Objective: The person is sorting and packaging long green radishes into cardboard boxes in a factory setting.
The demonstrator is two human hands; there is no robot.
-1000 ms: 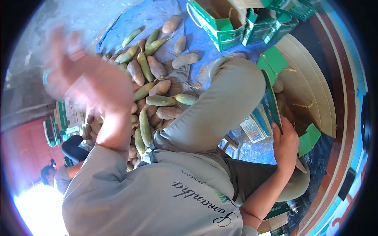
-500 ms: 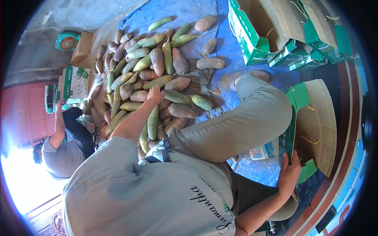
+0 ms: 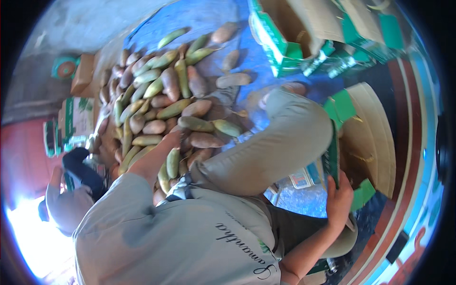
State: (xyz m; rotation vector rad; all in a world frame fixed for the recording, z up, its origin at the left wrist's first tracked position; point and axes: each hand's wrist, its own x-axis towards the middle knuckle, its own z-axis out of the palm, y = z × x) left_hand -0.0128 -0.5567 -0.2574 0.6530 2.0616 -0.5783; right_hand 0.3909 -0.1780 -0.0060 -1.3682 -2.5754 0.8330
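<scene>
A large heap of long radish-like roots (image 3: 173, 110), some green and some reddish-brown, lies on the left and middle of the floor. My left hand (image 3: 176, 135) reaches down into its near part, beside a green root (image 3: 195, 124). Blur and the roots obscure its fingers, so whether it holds one cannot be made out. On the right, my right hand (image 3: 340, 194) grips the near wall of an open green and brown cardboard box (image 3: 368, 137), thumb on one side and fingers on the other. Its inside is partly hidden by that wall.
A blue tarp (image 3: 202, 23) lies beneath part of the heap. Several open green cartons (image 3: 280, 59) stand at the far right. A scale (image 3: 300, 178) sits beyond my bent knee (image 3: 308, 128). At far left another person (image 3: 71, 202) sits near a white-green box (image 3: 78, 116).
My left hand has moved down and nearer, lower among the roots. My right hand stays on the box wall. The whole view has shifted, and the other person's arm has lowered.
</scene>
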